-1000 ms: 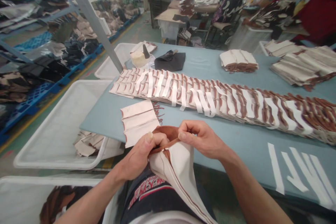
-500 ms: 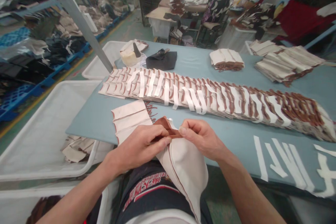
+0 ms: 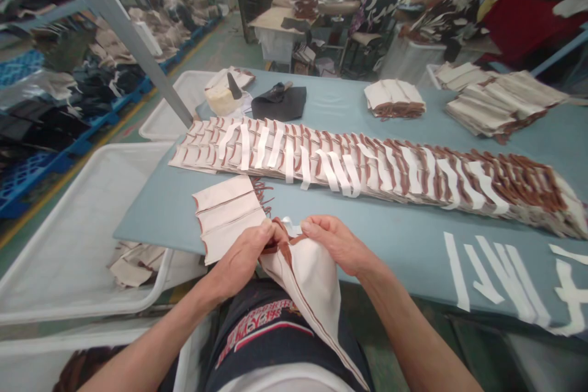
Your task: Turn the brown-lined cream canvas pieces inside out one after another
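Observation:
A cream leather piece (image 3: 316, 278) with a brown inner side and a dark seam hangs over my lap at the table's front edge. My left hand (image 3: 250, 251) is closed on its brown upper edge at the left. With thumb and fingers, my right hand (image 3: 333, 242) pinches the same edge on the right. Between the hands a white strip (image 3: 290, 226) shows at the edge; what fixes it there I cannot tell. A flat cream panel with brown seams (image 3: 229, 211) lies on the table just beyond my left hand.
Across the blue table (image 3: 151, 208) runs a long row of overlapping cream and brown pieces (image 3: 367, 165) with white strips on it. Loose white strips (image 3: 505, 275) lie at right. Stacks (image 3: 395, 98) stand behind. White bins (image 3: 82, 226) flank the table's left; a metal post (image 3: 133, 43) rises there.
My hands have drawn apart slightly, the left one moving left along the edge. The brown edge is folded differently, and more of the white strip shows between the hands.

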Demonstrator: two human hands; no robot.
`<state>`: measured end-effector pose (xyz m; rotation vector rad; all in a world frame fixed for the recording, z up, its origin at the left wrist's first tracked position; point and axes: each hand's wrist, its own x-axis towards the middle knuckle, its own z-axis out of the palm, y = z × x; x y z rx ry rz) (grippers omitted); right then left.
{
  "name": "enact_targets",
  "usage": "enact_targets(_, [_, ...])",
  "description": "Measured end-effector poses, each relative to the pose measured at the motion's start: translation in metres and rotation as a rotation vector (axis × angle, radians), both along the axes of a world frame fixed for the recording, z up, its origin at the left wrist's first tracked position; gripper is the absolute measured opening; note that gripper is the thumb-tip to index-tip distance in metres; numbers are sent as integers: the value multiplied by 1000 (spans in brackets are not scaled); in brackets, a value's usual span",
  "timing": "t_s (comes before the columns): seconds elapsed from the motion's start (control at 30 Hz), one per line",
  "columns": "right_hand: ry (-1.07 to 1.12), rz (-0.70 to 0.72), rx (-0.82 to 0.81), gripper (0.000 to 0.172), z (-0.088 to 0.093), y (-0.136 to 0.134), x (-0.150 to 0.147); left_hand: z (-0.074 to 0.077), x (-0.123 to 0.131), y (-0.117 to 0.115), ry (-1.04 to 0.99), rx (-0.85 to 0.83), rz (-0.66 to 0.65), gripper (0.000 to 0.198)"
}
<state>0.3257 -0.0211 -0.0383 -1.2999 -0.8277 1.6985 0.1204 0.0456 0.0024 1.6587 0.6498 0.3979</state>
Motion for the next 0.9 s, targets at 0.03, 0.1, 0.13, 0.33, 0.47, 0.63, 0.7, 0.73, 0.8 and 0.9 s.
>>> enact_targets(0.03, [-2, 3, -5, 64, -1, 0, 0, 0, -1, 1, 9, -21, -3, 52])
enact_targets(0.1, [-15, 3, -4, 66, -2, 0, -1, 0, 0, 1, 52, -56, -7, 36])
enact_targets(0.13, [-28, -2, 4, 66, -3, 0, -2, 0, 1, 1, 77, -69, -7, 30])
enact_targets(0.33, [-219, -114, 151, 45, -1, -5, -7, -3, 4, -3, 130, -107, -17, 29])
enact_targets(0.47, [-481, -150, 555, 13, 13, -14, -10, 1, 1, 0, 93, -97, -90, 27])
enact_targets(0.63, [-692, -65, 1015, 10, 30, -16, -8, 12, 4, 6, 93, -18, -168, 25])
enact_targets(0.7, [-782, -9, 1019, 12, 34, -14, -6, 13, 5, 8, 98, 7, -166, 25])
enact_targets(0.73, [-820, 14, 1011, 12, 35, -12, -5, 13, 6, 8, 104, 7, -159, 25])
enact_targets(0.8, [-887, 58, 1007, 13, 35, -8, -3, 12, 7, 9, 124, -14, -134, 25])
enact_targets(0.9, [-982, 86, 1047, 15, 32, -2, -3, 10, 7, 8, 144, -55, -71, 26])
